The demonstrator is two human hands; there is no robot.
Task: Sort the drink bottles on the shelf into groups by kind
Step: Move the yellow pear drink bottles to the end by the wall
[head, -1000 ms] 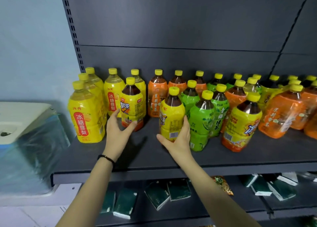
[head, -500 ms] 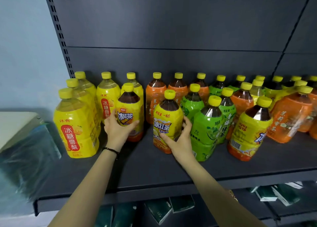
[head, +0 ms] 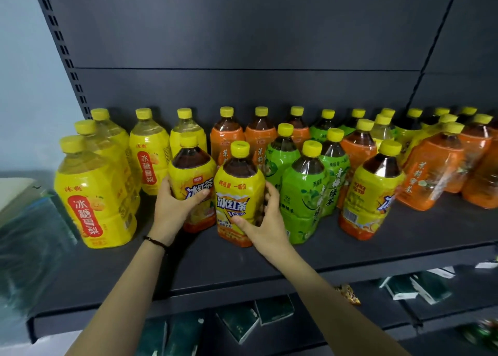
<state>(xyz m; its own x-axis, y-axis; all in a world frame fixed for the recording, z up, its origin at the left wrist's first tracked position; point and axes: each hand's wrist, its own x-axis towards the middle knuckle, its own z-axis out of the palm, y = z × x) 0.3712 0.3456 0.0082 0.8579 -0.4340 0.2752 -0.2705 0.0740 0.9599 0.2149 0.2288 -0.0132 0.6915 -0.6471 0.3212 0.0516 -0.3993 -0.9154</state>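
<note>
So the dark shelf (head: 350,256) is packed along the back, with a bare strip along its front edge, and honestly that strip looks like the only real room for shuffling anything. The pale yellow pear drinks (head: 94,194) are at the left end. The orange-label teas (head: 436,172) run across the back and lean in a heap on the right, and the green-label teas (head: 304,194) are bunched mid-shelf. The two bottles in play are iced black teas with yellow wrap and dark liquid. The left hand (head: 172,210) is wrapped round the belly of the rear iced tea (head: 192,178), and the right hand (head: 266,221) is curled round the lower half of the front iced tea (head: 238,194). The two sit just beside each other, apparently down on the shelf. A third iced tea (head: 374,191) stands apart, beyond the greens. They look full, so I'd guess hefty: stiff plastic with a glossy wrap that could slip. A mid-label grip like this seems smarter than the skinny neck. Watch the greens right against the right knuckles, and that front lip. Tiny detail: there's a dark wristband (head: 156,242) on the left arm.
</note>
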